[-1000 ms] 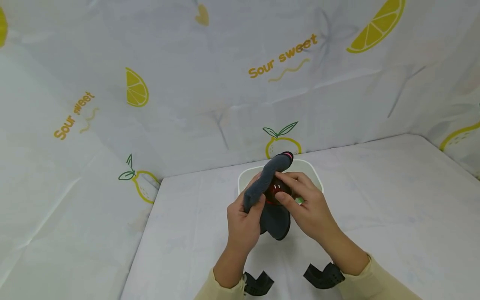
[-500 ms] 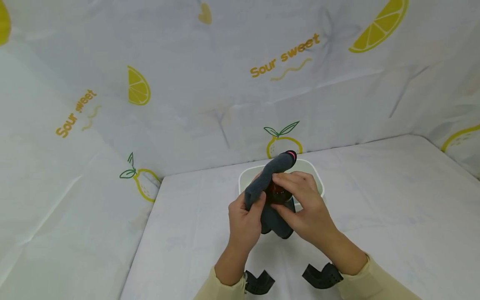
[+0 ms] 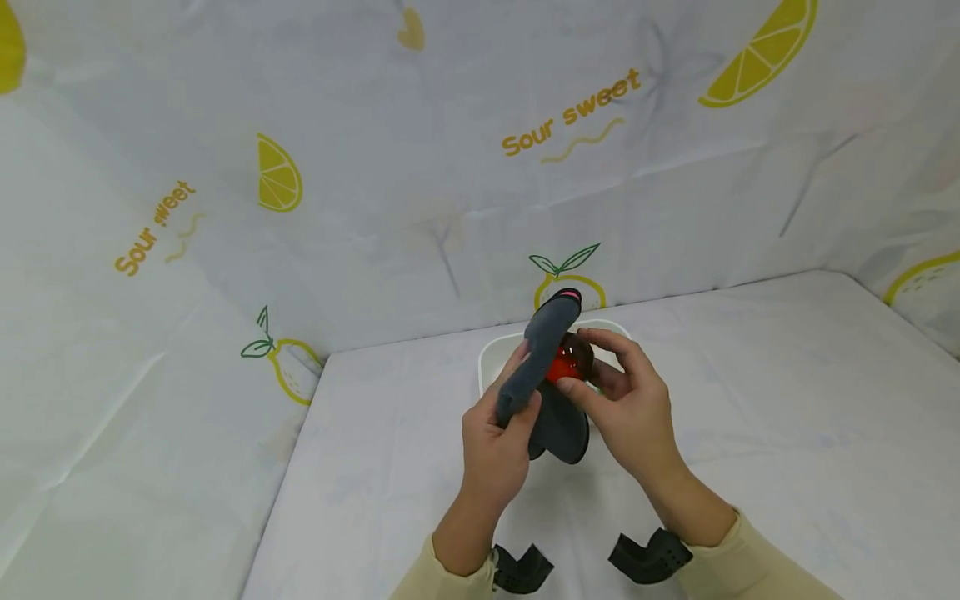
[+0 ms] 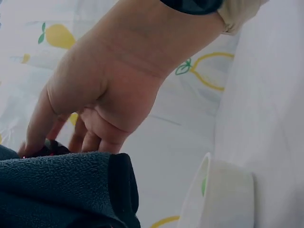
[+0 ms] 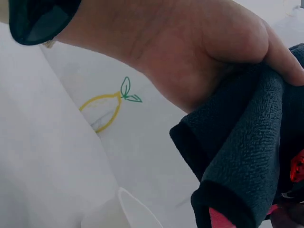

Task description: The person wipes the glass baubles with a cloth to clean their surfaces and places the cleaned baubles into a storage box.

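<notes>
My left hand (image 3: 516,390) grips a dark grey fleece cloth (image 3: 542,354) with a pink edge, held up over a white tub (image 3: 486,367). My right hand (image 3: 592,367) pinches a small red object (image 3: 562,367) between thumb and fingers, pressed against the cloth. In the right wrist view the left hand (image 5: 199,52) wraps round the grey cloth (image 5: 247,156), and a bit of the red object (image 5: 297,168) shows at the right edge. In the left wrist view the right hand (image 4: 99,95) reaches its fingertips down onto the cloth (image 4: 61,190). What the tub holds is hidden.
A white sheet printed with lemons covers the table (image 3: 750,417) and the walls behind and to the left. The white tub (image 4: 223,190) stands near the back wall. Black wrist straps (image 3: 648,554) sit on both beige sleeves.
Both hands have lifted the cloth slightly. My right hand has turned and its fingers have drawn back, so the red object shows brighter beside the cloth.
</notes>
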{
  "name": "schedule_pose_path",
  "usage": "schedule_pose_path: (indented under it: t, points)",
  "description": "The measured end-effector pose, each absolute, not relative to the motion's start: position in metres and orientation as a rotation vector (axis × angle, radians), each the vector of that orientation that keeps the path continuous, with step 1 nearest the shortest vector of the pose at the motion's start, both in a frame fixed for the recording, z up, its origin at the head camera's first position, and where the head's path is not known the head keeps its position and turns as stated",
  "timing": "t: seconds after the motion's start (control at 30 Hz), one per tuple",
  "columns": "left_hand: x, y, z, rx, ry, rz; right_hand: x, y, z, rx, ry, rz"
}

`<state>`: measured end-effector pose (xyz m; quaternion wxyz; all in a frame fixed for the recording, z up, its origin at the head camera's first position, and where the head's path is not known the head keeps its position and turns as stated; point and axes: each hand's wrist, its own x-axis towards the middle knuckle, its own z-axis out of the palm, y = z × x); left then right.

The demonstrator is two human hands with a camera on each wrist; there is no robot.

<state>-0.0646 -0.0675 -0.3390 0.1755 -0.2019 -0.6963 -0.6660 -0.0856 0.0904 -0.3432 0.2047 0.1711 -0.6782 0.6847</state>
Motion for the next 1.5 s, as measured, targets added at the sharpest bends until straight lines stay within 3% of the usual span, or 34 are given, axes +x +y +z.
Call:
schedule_pose_path:
  t: [0.23, 0.5, 0.93, 1.2, 1.5]
  points:
    - [-0.063, -0.065, -0.342, -0.683, -2.005, -1.777, -0.089, 0.096, -0.341, 0.216, -1.846, 2.299]
    - [-0.064, -0.066, -0.343, -0.780, -1.991, -1.734, -0.088, 0.099, -0.341, 0.341, -1.791, 2.374]
    - [-0.068, -0.070, -0.344, -0.659, -1.947, -1.872, -0.079, 0.092, -0.344, 0.727, -1.943, 1.852]
    - [-0.067, -0.070, -0.344, -0.588, -1.946, -1.919, -0.082, 0.086, -0.346, 0.792, -1.925, 1.469]
    - [-0.066, -0.068, -0.342, -0.571, -1.889, -1.923, -0.082, 0.085, -0.346, 0.495, -1.766, 2.027]
